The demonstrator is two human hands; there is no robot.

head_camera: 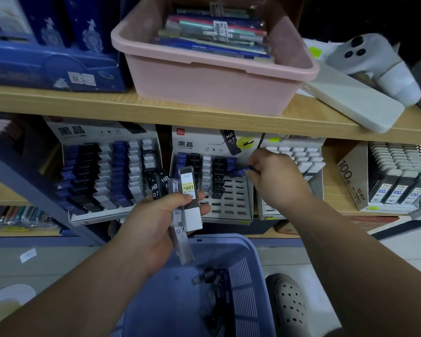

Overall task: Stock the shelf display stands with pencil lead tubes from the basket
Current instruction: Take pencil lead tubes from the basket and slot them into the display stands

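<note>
My left hand (153,227) grips a bunch of pencil lead tubes (188,198), clear ones with white caps and black HB 0.7 ones, above the blue basket (243,268). My right hand (275,181) pinches a blue lead tube (241,171) at the upper right of the middle display stand (229,210). That stand has filled columns on its left and empty slots on its right and bottom. A fuller display stand (102,173) sits to its left. A few loose tubes (212,278) lie in the basket.
A pink tub (204,81) of pens stands on the wooden shelf above. Phones and a white device (374,62) lie at the upper right. More lead stands (399,181) fill the right of the lower shelf. A shoe (289,302) rests beside the basket.
</note>
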